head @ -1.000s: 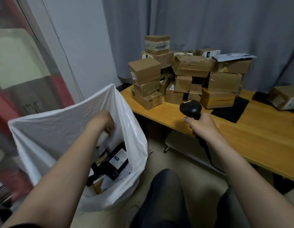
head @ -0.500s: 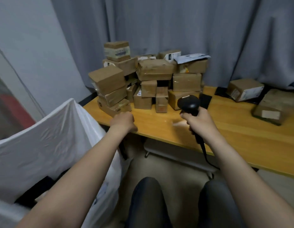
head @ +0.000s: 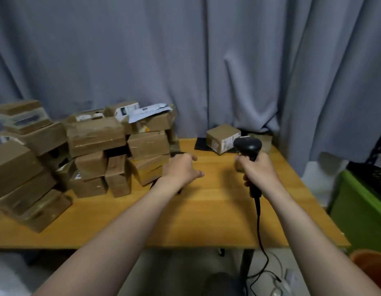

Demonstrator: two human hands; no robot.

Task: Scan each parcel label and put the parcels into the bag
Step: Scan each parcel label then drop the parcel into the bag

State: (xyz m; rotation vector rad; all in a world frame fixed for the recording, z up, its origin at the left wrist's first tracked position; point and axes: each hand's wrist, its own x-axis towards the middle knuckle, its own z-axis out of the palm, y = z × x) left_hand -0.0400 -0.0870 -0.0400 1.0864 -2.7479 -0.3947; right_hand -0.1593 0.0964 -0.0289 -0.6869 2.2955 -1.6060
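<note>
My right hand (head: 258, 171) grips the scanner (head: 247, 146) above the table (head: 206, 221) while my left hand (head: 182, 167), loosely open and empty, hovers beside the big stack of parcels (head: 95, 135), so I judge most scanning and bagging is yet to do, the bag being out of view.

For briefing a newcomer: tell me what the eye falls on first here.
First, the pile of brown parcels stacked on the left of the wooden table, against a grey curtain. Next, the black scanner gripped upright in the right hand, its cable trailing off the table's near edge. The left hand reaches empty over the table, beside the pile.
</note>
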